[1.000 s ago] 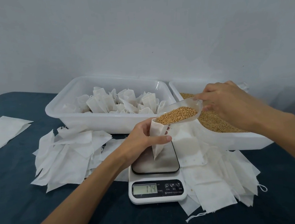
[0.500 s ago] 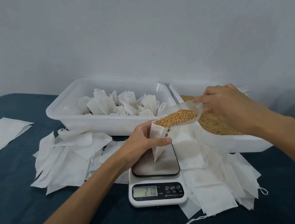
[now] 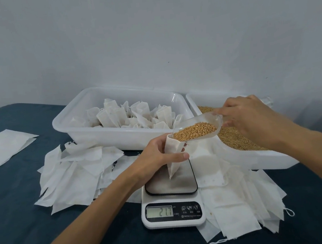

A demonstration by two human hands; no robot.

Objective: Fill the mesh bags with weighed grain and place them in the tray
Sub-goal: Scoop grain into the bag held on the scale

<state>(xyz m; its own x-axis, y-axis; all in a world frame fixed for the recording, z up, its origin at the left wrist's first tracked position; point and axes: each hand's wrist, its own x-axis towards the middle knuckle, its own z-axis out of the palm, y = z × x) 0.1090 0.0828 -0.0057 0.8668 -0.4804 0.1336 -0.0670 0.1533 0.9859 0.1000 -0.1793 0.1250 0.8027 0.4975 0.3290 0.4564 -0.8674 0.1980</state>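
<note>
A mesh bag [image 3: 173, 150] is pinched in the left grip [image 3: 157, 157] above the scale [image 3: 172, 204]; the grain scoop [image 3: 197, 128] is clamped in the right grip [image 3: 253, 119], lip at its mouth. Filled-bag tray [image 3: 103, 134] at 11 o'clock, loose bags [image 3: 73, 174] crowding both sides. Reading risen from 21.0 to 21.7.

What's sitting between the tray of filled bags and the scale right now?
In the head view, the left hand holds an open mesh bag there, over the scale and in front of the tray.
</note>
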